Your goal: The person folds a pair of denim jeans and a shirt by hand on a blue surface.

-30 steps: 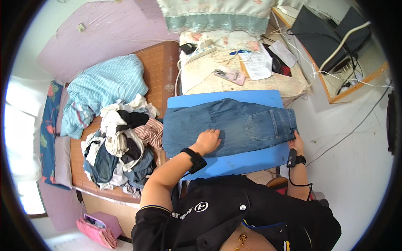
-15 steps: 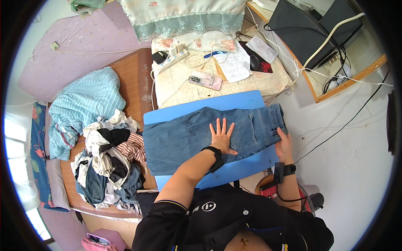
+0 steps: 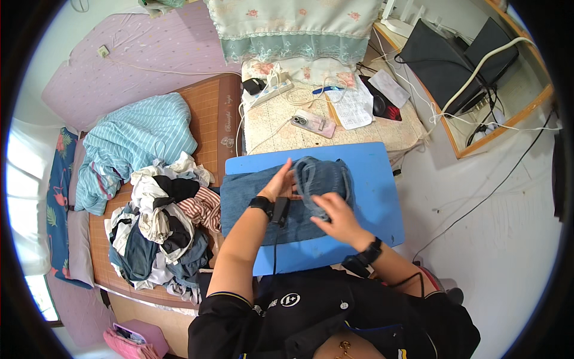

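Observation:
Blue denim jeans (image 3: 254,200) lie across a light-blue tabletop (image 3: 376,197), with their waist end folded back over the legs into a loose, raised bundle. My left hand (image 3: 282,182) is at the left side of this bundle, its palm turned toward the denim and its fingers apart. On the near right side of the fold, my right hand (image 3: 341,221) reaches in with thumb and fingers spread, touching or just over the denim. Slight blur hides the exact contact. Both wrists carry black straps with small devices.
A heap of mixed clothes (image 3: 161,221) lies on the brown mat (image 3: 209,113) at left, beside a blue striped quilt (image 3: 137,131). Beyond the tabletop, a cloth-covered surface holds a phone (image 3: 314,123), papers (image 3: 353,107) and a power strip (image 3: 269,96). Cables hang at right.
The waist end of the jeans has been folded leftward, baring the tabletop's right part. My right hand has moved left with it; my left hand has lifted off the flat denim and shifted left.

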`<control>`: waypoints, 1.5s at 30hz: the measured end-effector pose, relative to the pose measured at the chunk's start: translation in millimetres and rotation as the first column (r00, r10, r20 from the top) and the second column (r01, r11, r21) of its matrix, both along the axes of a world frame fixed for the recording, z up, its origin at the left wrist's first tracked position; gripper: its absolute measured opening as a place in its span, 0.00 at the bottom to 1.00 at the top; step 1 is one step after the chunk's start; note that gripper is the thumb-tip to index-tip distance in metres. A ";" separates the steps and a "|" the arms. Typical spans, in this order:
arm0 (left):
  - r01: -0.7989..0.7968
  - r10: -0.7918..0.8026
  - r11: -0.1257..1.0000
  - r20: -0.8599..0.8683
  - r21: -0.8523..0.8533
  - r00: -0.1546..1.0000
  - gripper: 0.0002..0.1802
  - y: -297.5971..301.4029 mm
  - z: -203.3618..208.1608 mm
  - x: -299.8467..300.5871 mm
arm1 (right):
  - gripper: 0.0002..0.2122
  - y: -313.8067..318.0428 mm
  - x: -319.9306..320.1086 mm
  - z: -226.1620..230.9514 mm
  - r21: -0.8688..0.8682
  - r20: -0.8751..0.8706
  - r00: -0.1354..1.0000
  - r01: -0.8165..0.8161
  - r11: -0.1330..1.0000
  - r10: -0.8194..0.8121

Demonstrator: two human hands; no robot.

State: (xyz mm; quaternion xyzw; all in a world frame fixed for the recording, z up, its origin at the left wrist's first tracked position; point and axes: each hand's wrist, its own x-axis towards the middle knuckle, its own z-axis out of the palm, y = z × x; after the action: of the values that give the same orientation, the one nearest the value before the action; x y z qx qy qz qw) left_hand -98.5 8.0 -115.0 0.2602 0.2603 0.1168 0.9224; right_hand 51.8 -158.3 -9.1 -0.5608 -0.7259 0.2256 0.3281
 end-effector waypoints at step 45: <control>0.745 0.078 0.420 -0.839 0.518 0.539 0.36 30.7 -5.3 169.5 | 0.40 0.2 103.0 -117.7 -0.584 0.151 0.850 0.489 0.648 -0.504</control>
State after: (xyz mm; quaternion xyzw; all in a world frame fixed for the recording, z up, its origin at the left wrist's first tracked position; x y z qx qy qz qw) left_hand 71.0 38.7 -120.3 0.7483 0.4628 -0.1088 0.4627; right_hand 154.8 -158.2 -126.9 -0.8091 -0.4297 0.3529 0.1903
